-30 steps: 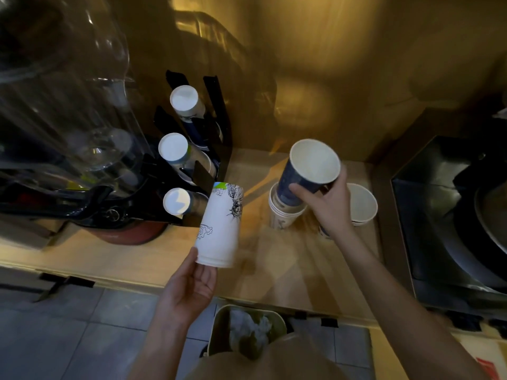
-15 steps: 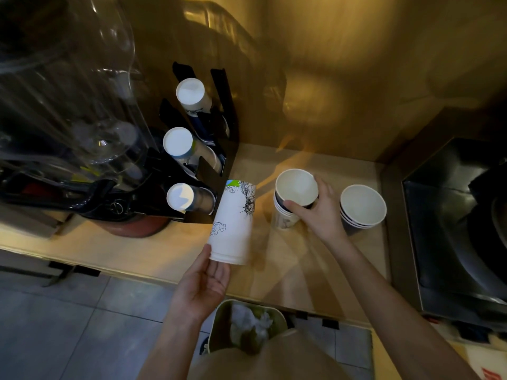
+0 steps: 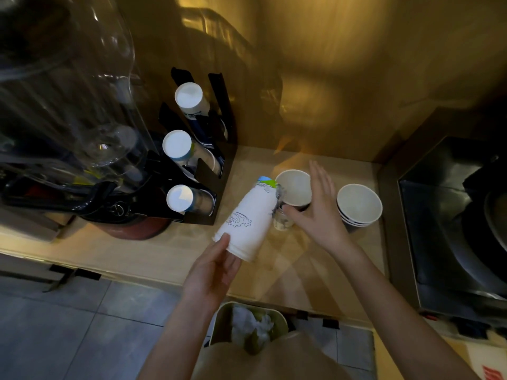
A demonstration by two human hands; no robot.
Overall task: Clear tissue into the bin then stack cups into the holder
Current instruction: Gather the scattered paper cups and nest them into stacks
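At frame centre the left hand (image 3: 212, 267) grips a white cup stack (image 3: 248, 219), tilted. The right hand (image 3: 319, 208), fingers spread, touches one of two stacks (image 3: 295, 187) on the counter (image 3: 164, 250). The holder (image 3: 219, 149), centre left, carries three stacks; tissue (image 3: 252, 325) lies in the bin (image 3: 222, 322) below.

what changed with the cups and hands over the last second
The right hand lowered the dark cup into the middle stack and has opened, fingers spread beside it. The left hand keeps holding the white cup stack, now tilted more. Holder, bowls and bin unchanged.
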